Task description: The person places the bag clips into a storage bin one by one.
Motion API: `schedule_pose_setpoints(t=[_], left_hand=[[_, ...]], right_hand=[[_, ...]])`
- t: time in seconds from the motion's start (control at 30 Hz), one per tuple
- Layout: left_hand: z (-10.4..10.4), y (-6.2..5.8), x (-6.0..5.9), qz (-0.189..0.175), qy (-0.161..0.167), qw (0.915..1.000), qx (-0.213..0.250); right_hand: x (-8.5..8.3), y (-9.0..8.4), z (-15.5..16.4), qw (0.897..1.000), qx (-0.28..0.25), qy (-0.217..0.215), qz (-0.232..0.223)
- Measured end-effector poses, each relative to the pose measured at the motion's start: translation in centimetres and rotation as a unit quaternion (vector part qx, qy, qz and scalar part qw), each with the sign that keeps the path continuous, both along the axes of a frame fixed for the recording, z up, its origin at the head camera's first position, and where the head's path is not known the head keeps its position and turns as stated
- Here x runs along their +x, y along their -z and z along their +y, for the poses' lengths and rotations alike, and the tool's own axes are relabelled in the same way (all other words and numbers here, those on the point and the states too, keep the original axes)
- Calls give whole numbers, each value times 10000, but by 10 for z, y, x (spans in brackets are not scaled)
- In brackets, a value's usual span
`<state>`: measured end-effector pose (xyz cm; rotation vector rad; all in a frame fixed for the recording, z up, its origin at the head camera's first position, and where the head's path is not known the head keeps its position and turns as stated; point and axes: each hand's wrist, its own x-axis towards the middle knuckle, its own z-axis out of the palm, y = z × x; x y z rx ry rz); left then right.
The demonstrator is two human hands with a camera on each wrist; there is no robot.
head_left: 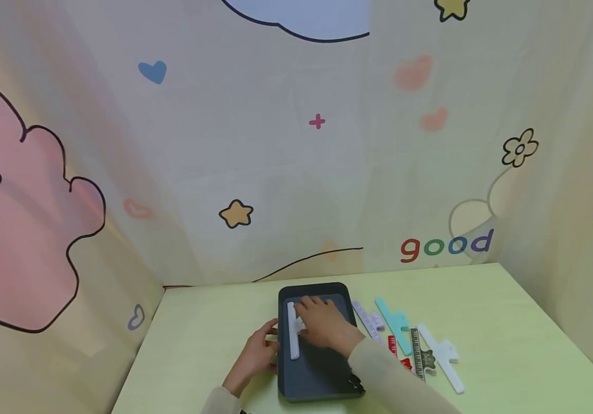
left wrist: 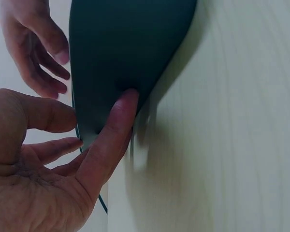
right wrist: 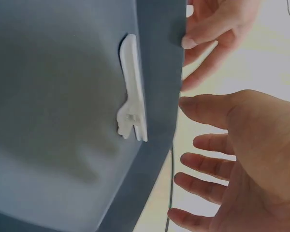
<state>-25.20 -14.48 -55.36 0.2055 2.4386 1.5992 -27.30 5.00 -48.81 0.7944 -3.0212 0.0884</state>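
A dark grey tray (head_left: 317, 376) lies on the pale green table (head_left: 508, 345). In it, along its left side, lies a white ruler-like piece (head_left: 293, 339) with a side tab, also clear in the right wrist view (right wrist: 133, 92). My right hand (head_left: 322, 322) hovers over the tray beside that piece, its fingers (right wrist: 203, 142) spread and holding nothing. At the tray's left rim sits my left hand (head_left: 257, 351). Its straight thumb (left wrist: 113, 130) presses the tray's outer wall (left wrist: 125, 43).
Several flat rulers lie in a row right of the tray: lilac (head_left: 367, 319), teal (head_left: 394, 325), red (head_left: 393, 348), dark (head_left: 419, 359) and white (head_left: 443, 359). A cartoon-printed cloth backdrop (head_left: 296, 144) closes in the table at the back and both sides.
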Motion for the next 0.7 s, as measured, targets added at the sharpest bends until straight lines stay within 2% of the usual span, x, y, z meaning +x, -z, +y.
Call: schedule_pose_setpoints(t=[0.2,0.33,0.7], left_hand=[[1,2,0,38,-8,9999,105],[2,3,4,53,-15,9999,105],[2,1,3,186,-108,9997,-87]], right_hand=[[5,-12,10,9982,-314,-78,505],[13,-17,15,9965,-416,-120,714],[23,-28,34,9924,-669,-116,1024]])
